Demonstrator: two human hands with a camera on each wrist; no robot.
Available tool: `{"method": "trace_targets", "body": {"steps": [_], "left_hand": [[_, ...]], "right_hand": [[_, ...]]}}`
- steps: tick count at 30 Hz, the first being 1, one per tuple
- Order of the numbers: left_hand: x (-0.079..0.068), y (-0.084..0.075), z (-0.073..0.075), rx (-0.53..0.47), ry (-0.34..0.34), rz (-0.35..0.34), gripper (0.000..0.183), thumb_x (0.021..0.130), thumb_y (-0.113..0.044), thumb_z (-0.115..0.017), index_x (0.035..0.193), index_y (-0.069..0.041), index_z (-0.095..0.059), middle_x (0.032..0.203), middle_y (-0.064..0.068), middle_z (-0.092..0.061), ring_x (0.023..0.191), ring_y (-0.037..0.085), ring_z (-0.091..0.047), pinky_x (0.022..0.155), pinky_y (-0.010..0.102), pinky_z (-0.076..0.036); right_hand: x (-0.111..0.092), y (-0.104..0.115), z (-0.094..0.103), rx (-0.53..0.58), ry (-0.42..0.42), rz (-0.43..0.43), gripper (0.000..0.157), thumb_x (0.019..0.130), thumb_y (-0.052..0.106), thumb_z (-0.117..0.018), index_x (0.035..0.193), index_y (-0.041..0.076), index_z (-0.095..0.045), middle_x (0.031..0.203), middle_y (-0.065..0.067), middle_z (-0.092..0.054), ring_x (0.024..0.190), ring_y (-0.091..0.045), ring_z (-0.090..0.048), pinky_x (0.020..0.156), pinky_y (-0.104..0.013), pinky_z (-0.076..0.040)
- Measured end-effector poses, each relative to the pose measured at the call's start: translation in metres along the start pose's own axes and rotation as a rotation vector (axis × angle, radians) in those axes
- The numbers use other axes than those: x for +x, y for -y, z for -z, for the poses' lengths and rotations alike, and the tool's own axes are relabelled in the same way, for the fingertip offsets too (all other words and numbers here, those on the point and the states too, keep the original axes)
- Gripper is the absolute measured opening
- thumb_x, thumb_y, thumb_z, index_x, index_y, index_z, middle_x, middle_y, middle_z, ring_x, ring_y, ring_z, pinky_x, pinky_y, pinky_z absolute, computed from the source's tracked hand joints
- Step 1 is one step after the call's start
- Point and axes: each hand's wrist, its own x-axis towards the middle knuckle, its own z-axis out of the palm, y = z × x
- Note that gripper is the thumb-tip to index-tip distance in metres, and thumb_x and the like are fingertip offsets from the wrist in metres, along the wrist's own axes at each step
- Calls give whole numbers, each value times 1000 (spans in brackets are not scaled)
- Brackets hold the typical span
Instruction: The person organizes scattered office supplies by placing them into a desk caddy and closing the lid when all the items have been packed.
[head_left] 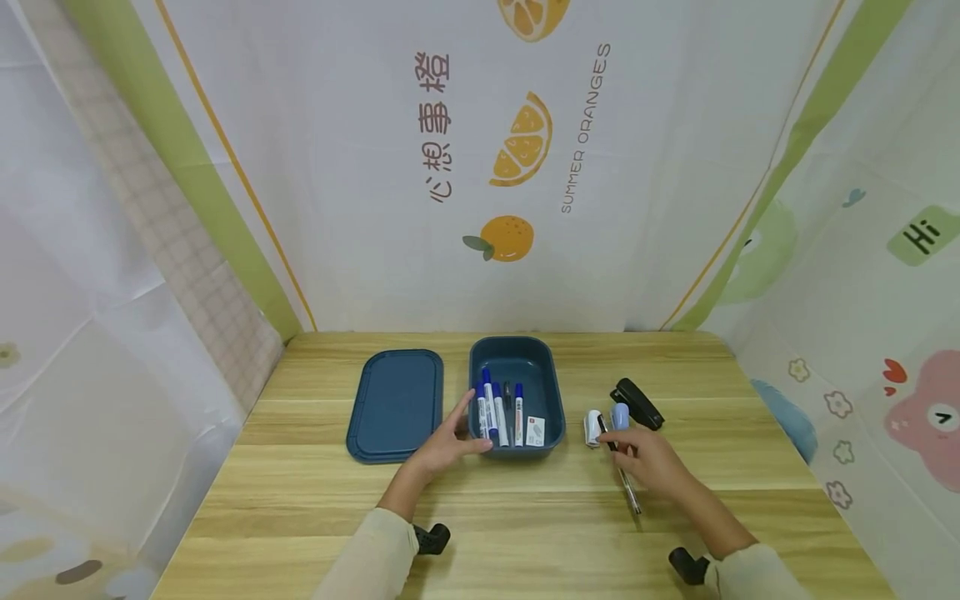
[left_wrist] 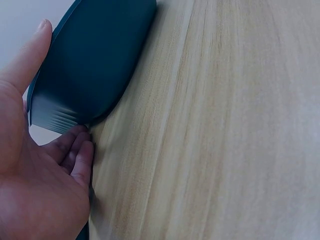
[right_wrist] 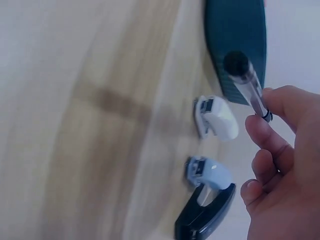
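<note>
In the head view a dark blue plastic box (head_left: 557, 408) holds several blue-capped markers (head_left: 501, 417), a darker pen (head_left: 507, 396) and a small white packet (head_left: 536, 432). My left hand (head_left: 442, 450) rests at its near left corner, forefinger along the left side and thumb along the front rim. The left wrist view shows its other fingertips low against the box wall. Right of the box, my right hand (head_left: 651, 458) pinches a black-ended pen (right_wrist: 250, 90) with a clear barrel between thumb and forefinger. That pen is tilted above the table, near a white mini stapler (head_left: 592, 428).
Left of the box lies its matching flat lid (head_left: 397, 404). A light blue mini stapler (head_left: 619, 415) and a larger black stapler (head_left: 637, 403) sit beyond my right hand. The wooden table (head_left: 525, 533) ends at a printed curtain (head_left: 360, 250) at the back.
</note>
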Motion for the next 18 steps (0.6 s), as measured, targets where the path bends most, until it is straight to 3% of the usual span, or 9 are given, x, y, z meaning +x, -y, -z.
{"method": "trace_targets", "body": {"steps": [11, 18], "left_hand": [[0, -1, -2, 10, 4, 1, 94, 89, -11, -72, 158, -15, -7, 140, 36, -37, 129, 47, -37, 105, 59, -27], [-3, -3, -1, 14, -7, 0, 93, 90, -10, -71, 158, -15, -7, 141, 37, -35, 130, 48, -35, 105, 61, -27]], "right_hand": [[19, 11, -8, 57, -59, 33, 26, 84, 0, -73, 109, 5, -74, 73, 13, -56, 64, -4, -45, 54, -25, -42], [34, 23, -21, 59, -129, -25, 29, 85, 4, -74, 114, 8, -73, 73, 11, -54, 64, -7, -46, 54, -25, -41]]}}
